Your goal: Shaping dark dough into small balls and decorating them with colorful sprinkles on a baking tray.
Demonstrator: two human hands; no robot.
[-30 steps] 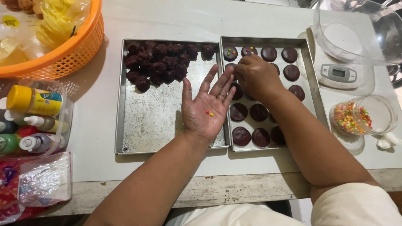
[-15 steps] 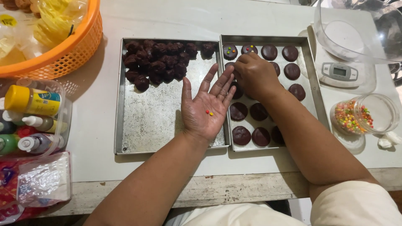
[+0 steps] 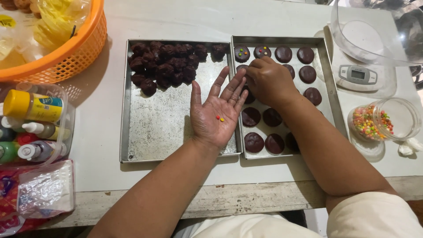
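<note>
Left hand (image 3: 219, 113) lay flat, palm up and fingers spread, over the edge between the two metal trays, cradling a few small coloured sprinkles (image 3: 219, 118). Right hand (image 3: 269, 80) curled, fingertips pinched together, over the flat chocolate discs (image 3: 264, 118) in the right tray (image 3: 328, 79); contents of pinch impossible to tell. Left tray (image 3: 154, 128) held piled chocolate balls (image 3: 167, 66).

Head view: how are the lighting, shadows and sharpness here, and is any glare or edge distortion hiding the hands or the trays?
Head view: even, soft light; the left hand and right hand are sharp, casting only faint shadows on the left tray and right tray. Mild dull sheen on the tray metal, no blown glare. The clear bowl shows reflections at top right. The orange basket is cropped at the corner; straight edges bow slightly.
</note>
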